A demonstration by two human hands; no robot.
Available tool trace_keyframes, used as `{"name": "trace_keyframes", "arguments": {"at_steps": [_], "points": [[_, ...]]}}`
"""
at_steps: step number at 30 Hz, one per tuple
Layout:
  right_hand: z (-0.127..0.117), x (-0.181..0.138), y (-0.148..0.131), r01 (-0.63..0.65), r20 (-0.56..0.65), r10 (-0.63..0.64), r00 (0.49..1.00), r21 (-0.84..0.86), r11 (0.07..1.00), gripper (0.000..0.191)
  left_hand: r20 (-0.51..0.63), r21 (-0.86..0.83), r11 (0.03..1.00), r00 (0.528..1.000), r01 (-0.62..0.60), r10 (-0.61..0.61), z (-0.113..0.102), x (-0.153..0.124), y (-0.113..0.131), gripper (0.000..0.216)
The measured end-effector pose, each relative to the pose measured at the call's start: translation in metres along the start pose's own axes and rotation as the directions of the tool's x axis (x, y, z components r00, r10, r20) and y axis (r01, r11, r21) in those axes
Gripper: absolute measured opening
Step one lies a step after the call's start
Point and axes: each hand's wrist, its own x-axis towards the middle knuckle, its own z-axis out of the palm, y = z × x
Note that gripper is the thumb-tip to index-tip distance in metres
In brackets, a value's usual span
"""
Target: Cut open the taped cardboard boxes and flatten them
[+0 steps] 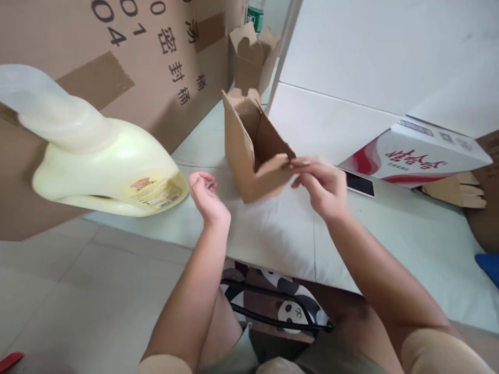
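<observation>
A brown cardboard box (237, 143) stands open at the top in the middle of the view, with notched edges and a flap on its near side. My right hand (323, 184) pinches the corner of that flap between thumb and fingers. To the left of the box, my left hand (208, 200) hangs in the air with loosely curled fingers and nothing visible in them. It is apart from the box and close to the base of a large pale-yellow plastic jug (113, 161) with a yellow label.
Behind stands a similar small carton (249, 67) near a green-labelled bottle (255, 15). A big printed cardboard box (156, 67) rises at left, white cabinets (335, 119) at right. A phone (360, 184) and a red-and-white carton (417, 153) lie on the pale-green covered surface (409, 244).
</observation>
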Motion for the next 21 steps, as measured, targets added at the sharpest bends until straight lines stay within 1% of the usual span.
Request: {"name": "trace_keyframes", "arguments": {"at_steps": [2,3,4,5,6,8,9,10,12,14,16,19,20,21], "points": [[-0.035,-0.043,-0.009,0.040,-0.008,-0.040,0.999,-0.003,0.999,0.027,0.038,0.014,1.000,0.999,-0.011,0.011,0.002,0.004,-0.006,0.019],[-0.052,-0.063,-0.012,0.062,-0.012,-0.062,0.998,0.003,0.998,0.026,0.085,0.020,1.000,0.996,-0.007,0.005,0.003,0.005,-0.009,0.022],[-0.066,-0.081,-0.014,0.080,-0.021,-0.079,0.997,0.014,0.997,0.026,0.155,0.026,1.000,0.988,-0.007,0.003,0.005,0.004,-0.012,0.026],[-0.079,-0.098,-0.015,0.093,-0.027,-0.093,0.995,0.019,0.995,0.026,0.243,0.030,1.000,0.970,-0.007,0.000,0.008,0.002,-0.013,0.032],[-0.090,-0.112,-0.016,0.112,-0.038,-0.111,0.993,0.015,0.994,0.026,0.336,0.033,0.999,0.942,-0.007,-0.005,0.011,-0.001,-0.014,0.037],[-0.106,-0.132,-0.016,0.160,-0.039,-0.161,0.986,-0.023,0.987,0.027,0.509,0.029,1.000,0.860,0.002,-0.017,0.018,-0.012,-0.014,0.047],[-0.111,-0.138,-0.016,0.180,-0.032,-0.182,0.983,-0.055,0.982,0.026,0.572,0.026,1.000,0.820,0.007,-0.021,0.023,-0.019,-0.013,0.049],[-0.116,-0.143,-0.015,0.189,-0.020,-0.192,0.981,-0.086,0.978,0.026,0.621,0.025,1.000,0.783,0.003,-0.018,0.028,-0.026,-0.012,0.051],[-0.120,-0.149,-0.012,0.152,-0.007,-0.154,0.988,-0.128,0.980,0.025,0.688,0.013,0.999,0.725,-0.039,0.020,0.037,-0.040,-0.011,0.052],[-0.119,-0.152,-0.007,0.071,-0.045,-0.078,0.996,-0.145,0.987,0.024,0.724,-0.009,0.995,0.686,-0.096,0.073,0.043,-0.051,-0.012,0.049],[-0.114,-0.155,0.000,0.004,-0.110,-0.023,0.994,-0.173,0.985,0.021,0.751,-0.034,0.990,0.650,-0.136,0.116,0.046,-0.057,-0.015,0.043],[-0.099,-0.161,0.011,-0.010,-0.217,-0.057,0.975,-0.294,0.956,0.016,0.775,-0.039,0.981,0.615,-0.188,0.149,0.047,-0.061,-0.020,0.040],[-0.094,-0.163,0.014,-0.023,-0.259,-0.070,0.963,-0.341,0.940,0.019,0.776,-0.030,0.978,0.611,-0.209,0.154,0.047,-0.062,-0.021,0.040],[-0.089,-0.165,0.017,-0.047,-0.306,-0.075,0.949,-0.374,0.926,0.026,0.771,-0.015,0.974,0.618,-0.228,0.157,0.047,-0.063,-0.022,0.041]]}}
